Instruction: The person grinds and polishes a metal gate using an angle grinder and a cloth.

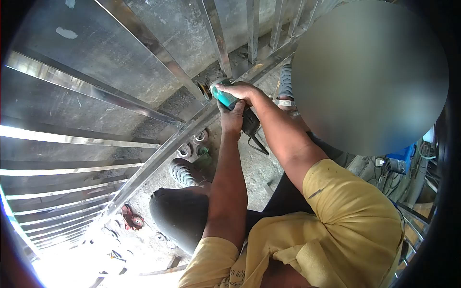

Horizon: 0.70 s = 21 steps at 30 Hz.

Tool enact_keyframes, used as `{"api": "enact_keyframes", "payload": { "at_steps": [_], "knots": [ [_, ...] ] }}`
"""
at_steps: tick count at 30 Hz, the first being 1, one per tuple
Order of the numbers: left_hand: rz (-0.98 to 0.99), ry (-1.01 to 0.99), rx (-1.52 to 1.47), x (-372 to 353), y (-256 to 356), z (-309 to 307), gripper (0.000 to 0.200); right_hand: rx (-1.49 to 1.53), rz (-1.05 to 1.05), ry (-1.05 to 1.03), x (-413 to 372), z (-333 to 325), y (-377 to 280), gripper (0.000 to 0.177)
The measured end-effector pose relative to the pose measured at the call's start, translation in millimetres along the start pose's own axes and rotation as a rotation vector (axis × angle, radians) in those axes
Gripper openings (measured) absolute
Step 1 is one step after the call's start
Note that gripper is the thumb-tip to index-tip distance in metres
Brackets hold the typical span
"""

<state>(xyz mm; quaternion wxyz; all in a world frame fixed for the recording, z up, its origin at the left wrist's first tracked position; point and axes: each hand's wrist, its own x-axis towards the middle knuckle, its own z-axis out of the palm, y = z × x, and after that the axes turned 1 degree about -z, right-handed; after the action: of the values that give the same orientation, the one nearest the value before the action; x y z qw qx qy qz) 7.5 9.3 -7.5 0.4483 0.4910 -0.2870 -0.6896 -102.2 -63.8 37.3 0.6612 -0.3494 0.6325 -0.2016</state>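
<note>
Both my hands are wrapped round a green and black angle grinder (223, 97). My left hand (232, 114) grips its body from below, while my right hand (238, 91) lies over the top, nearer the head. The grinder's disc (205, 91) is at the foot of an upright metal bar, close to the long bottom rail (192, 126) of a metal frame. I cannot tell whether the disc touches the metal. A black cord hangs from the tool's rear end.
Shiny metal bars (91, 90) fan out across the left and top. Round discs (184, 150) and a red tool (132, 217) lie on the concrete floor below the rail. A blue device (400, 160) and cables stand at right. A large blurred circle covers the upper right.
</note>
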Motion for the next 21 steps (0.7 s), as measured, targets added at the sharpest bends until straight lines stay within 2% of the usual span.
{"api": "enact_keyframes", "payload": {
  "at_steps": [2,5,13,16,19,20,21],
  "knots": [
    [0.007,0.043,-0.021,2,1,4,0.077,-0.084,0.016,0.01,12,-1,0,0.094],
    [-0.02,0.057,0.0,4,4,3,0.079,-0.188,0.007,0.055,25,-2,3,0.098],
    [0.055,0.031,0.019,-8,-13,7,0.086,-0.408,-0.03,0.075,14,-8,12,0.112],
    [0.035,0.035,0.051,-23,-16,10,0.083,-0.35,0.012,0.101,14,-8,33,0.111],
    [-0.019,-0.005,0.12,-44,-20,3,0.083,-0.11,0.014,0.076,-15,4,50,0.109],
    [-0.009,-0.019,0.143,-52,-24,1,0.075,-0.162,0.034,0.043,-15,5,59,0.109],
    [-0.092,-0.027,0.065,-61,-34,-4,0.071,-0.215,0.053,0.009,-8,5,77,0.11]
  ]
}}
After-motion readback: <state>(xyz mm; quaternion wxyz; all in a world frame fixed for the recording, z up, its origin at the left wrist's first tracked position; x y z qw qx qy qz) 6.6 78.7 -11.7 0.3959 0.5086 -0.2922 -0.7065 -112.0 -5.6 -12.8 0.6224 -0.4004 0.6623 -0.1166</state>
